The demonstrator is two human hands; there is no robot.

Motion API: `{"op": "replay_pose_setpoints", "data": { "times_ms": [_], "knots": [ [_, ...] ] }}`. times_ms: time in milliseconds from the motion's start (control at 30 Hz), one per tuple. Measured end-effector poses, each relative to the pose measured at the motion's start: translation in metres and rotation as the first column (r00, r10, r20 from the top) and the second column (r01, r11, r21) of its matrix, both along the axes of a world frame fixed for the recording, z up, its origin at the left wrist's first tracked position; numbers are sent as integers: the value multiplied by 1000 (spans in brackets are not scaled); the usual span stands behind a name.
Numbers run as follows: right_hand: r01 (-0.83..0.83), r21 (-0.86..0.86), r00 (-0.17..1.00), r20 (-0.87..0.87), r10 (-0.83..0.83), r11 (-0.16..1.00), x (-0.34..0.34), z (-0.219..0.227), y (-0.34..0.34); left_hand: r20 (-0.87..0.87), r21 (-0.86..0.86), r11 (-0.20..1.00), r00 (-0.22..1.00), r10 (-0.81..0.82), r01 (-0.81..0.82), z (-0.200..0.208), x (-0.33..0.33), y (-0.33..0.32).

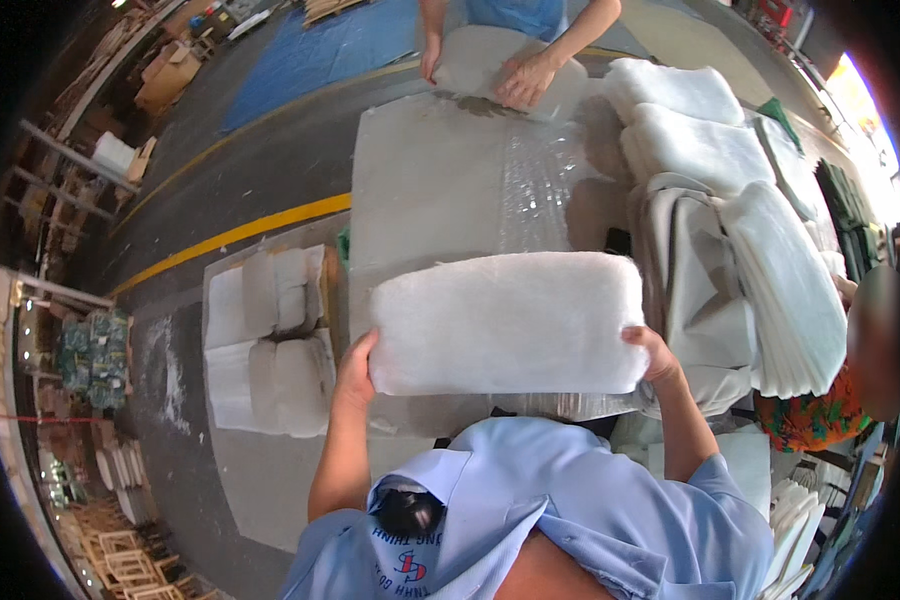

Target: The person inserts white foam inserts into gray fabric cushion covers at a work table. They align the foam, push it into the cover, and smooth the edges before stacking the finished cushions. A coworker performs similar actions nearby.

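Note:
Between my two hands I hold a thick white batting pad (pixel 510 325), level above the near part of the grey table (pixel 420 190). My left hand (pixel 357 365) grips its left end, with the thumb on top. Its right end is in my right hand (pixel 653 355), thumb also over the upper side. The fingers underneath are hidden by the pad. Across the table a co-worker's hands (pixel 525 80) rest on a grey-white pad (pixel 490 60).
Stacked white pads (pixel 780 290) and folded grey covers (pixel 690 290) crowd the right side. More pads (pixel 270 340) sit on a low board at the left. Clear plastic film (pixel 540 190) covers part of the table. Another person (pixel 815 405) is at the far right.

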State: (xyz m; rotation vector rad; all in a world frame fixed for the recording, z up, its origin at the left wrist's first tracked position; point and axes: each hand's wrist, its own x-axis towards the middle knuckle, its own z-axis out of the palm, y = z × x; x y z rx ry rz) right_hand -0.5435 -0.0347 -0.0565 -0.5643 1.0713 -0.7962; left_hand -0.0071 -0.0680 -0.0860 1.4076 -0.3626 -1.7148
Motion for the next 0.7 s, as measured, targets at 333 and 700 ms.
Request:
{"op": "replay_pose_setpoints", "data": {
  "times_ms": [333, 700],
  "knots": [
    [-109, -1, 673, -736, 73, 994, 49, -62, -61, 360, -35, 985, 917, 173, -172, -29, 25, 44],
    [47, -352, 563, -764, -316, 935, 37, -65, -8, 647, 21, 980, 750, 139, -200, -22, 1, 94]
  ]
}}
